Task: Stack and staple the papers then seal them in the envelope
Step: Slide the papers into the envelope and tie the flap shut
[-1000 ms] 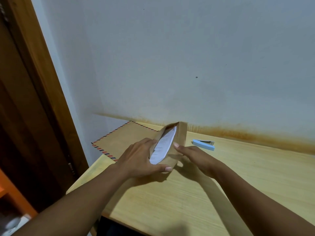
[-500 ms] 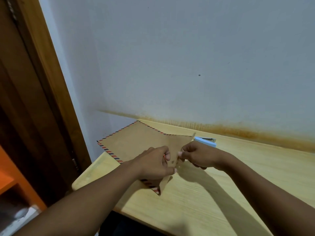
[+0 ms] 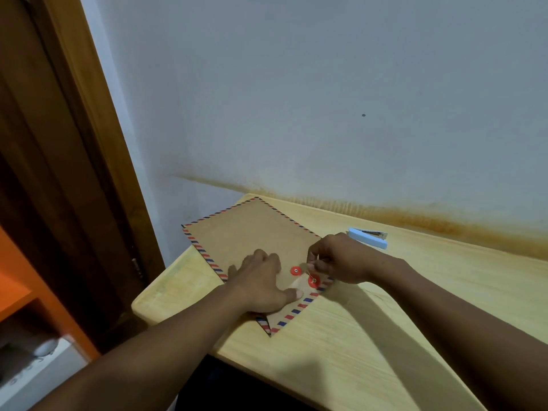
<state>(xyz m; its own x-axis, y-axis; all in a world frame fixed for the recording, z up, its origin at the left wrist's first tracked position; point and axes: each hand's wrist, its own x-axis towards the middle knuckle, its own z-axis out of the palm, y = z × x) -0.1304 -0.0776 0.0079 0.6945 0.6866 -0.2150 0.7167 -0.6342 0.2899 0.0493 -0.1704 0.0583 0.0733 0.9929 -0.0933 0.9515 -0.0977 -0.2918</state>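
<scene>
Wooden table (image 3: 385,307) against pale wall. Envelope (image 3: 246,232) flat at left end, flap folded down; papers hidden, likely inside. Your left hand (image 3: 261,284) presses envelope, fingers spread. Your right hand (image 3: 341,259) pinches string (image 3: 311,272) by buttons (image 3: 295,271). Step: sealing. Next: wind string around buttons, keep tension.

This looks like a plain corner of a room in a home, set up for desk work. A pale wooden tabletop (image 3: 385,336) is pushed against a bare, light-painted wall (image 3: 326,84), and a brownish stain (image 3: 415,216) runs along the wall just above where the two meet. On the left stands a dark wooden door frame (image 3: 89,129) with a metal hinge (image 3: 137,266) low on it. Below that is an orange shelf (image 3: 17,287). A brown envelope (image 3: 246,232) and a blue stapler (image 3: 367,238) lie on the tabletop.
</scene>
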